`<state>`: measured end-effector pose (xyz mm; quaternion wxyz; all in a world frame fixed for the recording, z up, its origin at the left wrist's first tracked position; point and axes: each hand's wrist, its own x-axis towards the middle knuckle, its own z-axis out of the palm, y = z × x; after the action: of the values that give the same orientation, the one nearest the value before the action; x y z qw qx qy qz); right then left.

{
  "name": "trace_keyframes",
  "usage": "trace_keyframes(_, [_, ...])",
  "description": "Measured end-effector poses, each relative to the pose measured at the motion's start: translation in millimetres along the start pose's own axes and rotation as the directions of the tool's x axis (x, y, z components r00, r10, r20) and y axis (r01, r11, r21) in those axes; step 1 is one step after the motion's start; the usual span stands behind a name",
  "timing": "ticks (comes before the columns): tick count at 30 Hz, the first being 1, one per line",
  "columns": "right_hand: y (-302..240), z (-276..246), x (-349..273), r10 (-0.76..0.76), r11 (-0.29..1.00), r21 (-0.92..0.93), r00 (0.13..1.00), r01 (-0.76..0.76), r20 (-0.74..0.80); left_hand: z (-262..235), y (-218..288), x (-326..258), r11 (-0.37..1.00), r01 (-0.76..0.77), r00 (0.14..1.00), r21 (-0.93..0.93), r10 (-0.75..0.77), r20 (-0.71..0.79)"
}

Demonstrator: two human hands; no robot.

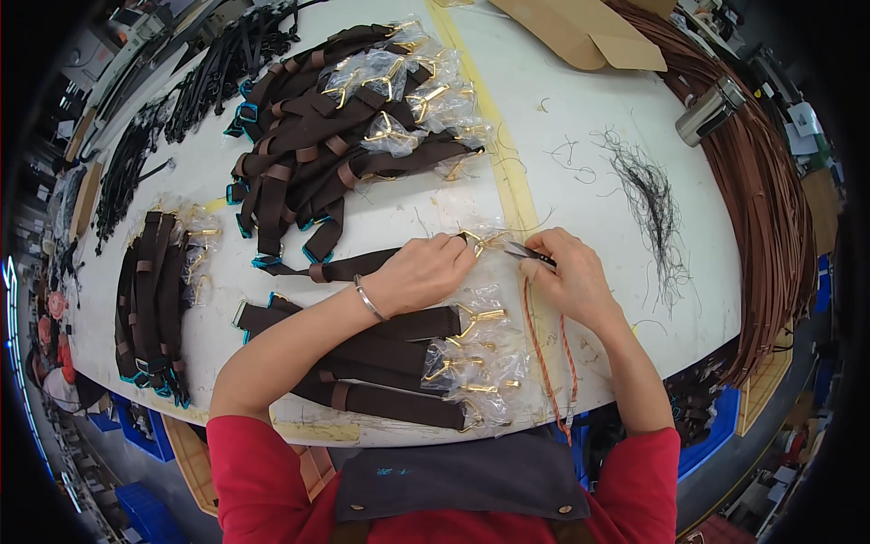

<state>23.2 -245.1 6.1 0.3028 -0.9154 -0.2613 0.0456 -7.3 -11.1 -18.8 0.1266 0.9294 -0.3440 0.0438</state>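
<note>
My left hand is closed on the buckle end of a dark brown webbing strap, which trails off to the left. A gold metal buckle in clear plastic pokes out past its fingertips. In my right hand is a small pair of thread snips, blades pointing left at the buckle. An orange cord hangs from beneath this hand toward my apron. Just nearer to me, several similar straps lie side by side with plastic-wrapped gold buckles at their right ends.
A large heap of brown straps lies beyond my hands, and a smaller bundle at left. Loose black threads are scattered on the right. A metal cup stands beside long brown strips. Cardboard lies at the far edge.
</note>
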Motion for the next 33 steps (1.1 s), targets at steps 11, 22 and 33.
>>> trace_keyframes(11, [-15.4, 27.2, 18.4, -0.198, 0.971, -0.131, 0.98, 0.201, 0.031, -15.1, -18.3, -5.4, 0.977, 0.052, 0.989, -0.206, -0.08, -0.128])
trace_keyframes(22, [-17.0, 12.2, 40.0, 0.036, 0.965, 0.251, 0.989, -0.07, 0.141, -17.7, -19.8, -13.2, 0.815, 0.215, 0.962, -0.538, -0.273, -0.03])
trace_keyframes(33, [2.4, 22.3, 36.1, 0.023, 0.685, 0.715, 0.985, -0.139, 0.17, -33.8, -2.5, -8.6, 0.608, 0.483, 0.851, -0.63, -0.495, 0.175])
